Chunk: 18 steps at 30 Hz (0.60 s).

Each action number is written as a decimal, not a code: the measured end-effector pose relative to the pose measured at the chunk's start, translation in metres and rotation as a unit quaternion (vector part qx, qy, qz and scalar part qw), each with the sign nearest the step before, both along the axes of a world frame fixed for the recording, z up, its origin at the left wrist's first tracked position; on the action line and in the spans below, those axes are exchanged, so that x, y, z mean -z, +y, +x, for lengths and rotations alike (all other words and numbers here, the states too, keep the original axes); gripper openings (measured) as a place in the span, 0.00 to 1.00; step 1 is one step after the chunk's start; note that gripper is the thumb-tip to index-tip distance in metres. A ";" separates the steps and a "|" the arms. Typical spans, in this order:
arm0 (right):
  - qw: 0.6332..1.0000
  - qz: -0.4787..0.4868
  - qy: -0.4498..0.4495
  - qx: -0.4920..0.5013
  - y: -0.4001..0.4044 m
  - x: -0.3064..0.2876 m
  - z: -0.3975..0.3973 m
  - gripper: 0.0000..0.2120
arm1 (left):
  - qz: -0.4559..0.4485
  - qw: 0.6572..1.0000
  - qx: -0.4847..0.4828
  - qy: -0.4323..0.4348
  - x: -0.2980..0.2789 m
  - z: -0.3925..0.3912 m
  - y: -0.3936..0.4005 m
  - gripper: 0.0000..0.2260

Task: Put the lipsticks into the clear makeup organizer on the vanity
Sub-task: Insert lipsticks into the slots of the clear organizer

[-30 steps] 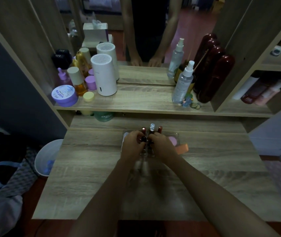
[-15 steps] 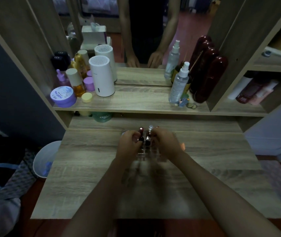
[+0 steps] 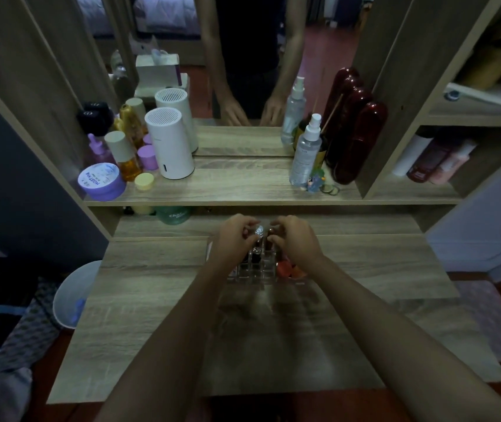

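Observation:
The clear makeup organizer (image 3: 253, 271) stands on the vanity top (image 3: 157, 303), near the back. Its front compartments look empty. Lipsticks stand upright in its rear slots. My left hand (image 3: 234, 237) reaches in from the left, fingertips pinched on a silver-capped lipstick (image 3: 259, 230). From the right, my right hand (image 3: 294, 242) pinches the top of a dark red lipstick (image 3: 269, 242) beside it. Both hands hide the organizer's rear corners.
An orange-red item (image 3: 288, 269) lies beside the organizer under my right wrist. The shelf above holds a white cylinder (image 3: 168, 144), a purple jar (image 3: 100, 181), a spray bottle (image 3: 305, 153) and dark red cases (image 3: 357, 138). A bin (image 3: 72, 295) stands on the floor to the left.
Both hands have moved back and up to the lipstick tops, uncovering the organizer's front compartments. The view has tilted slightly.

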State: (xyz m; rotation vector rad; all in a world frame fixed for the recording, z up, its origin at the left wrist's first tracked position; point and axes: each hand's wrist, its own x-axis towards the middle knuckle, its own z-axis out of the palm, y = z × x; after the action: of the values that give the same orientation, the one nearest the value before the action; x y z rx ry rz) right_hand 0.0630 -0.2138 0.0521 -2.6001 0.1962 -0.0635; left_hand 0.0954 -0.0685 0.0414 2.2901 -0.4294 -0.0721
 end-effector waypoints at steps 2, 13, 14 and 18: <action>1.000 -0.001 -0.001 0.004 0.002 0.002 0.003 0.11 | 0.009 1.000 0.008 -0.004 0.001 0.001 -0.003 0.14; 1.000 0.001 0.001 -0.004 0.000 -0.002 0.007 0.08 | 0.024 0.999 -0.016 -0.028 0.003 0.010 -0.005 0.12; 1.000 0.002 0.001 -0.004 0.000 -0.001 0.007 0.09 | 0.019 0.999 -0.019 -0.026 0.003 0.011 -0.005 0.12; 1.000 0.007 0.000 0.001 -0.001 -0.001 0.006 0.09 | 0.018 1.000 -0.012 -0.014 0.004 0.010 -0.004 0.12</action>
State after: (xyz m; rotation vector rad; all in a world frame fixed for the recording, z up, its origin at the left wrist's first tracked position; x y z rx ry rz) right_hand 0.0695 -0.2143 0.0527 -2.5869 0.1996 -0.0619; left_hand 0.1051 -0.0728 0.0375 2.3332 -0.4181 -0.0347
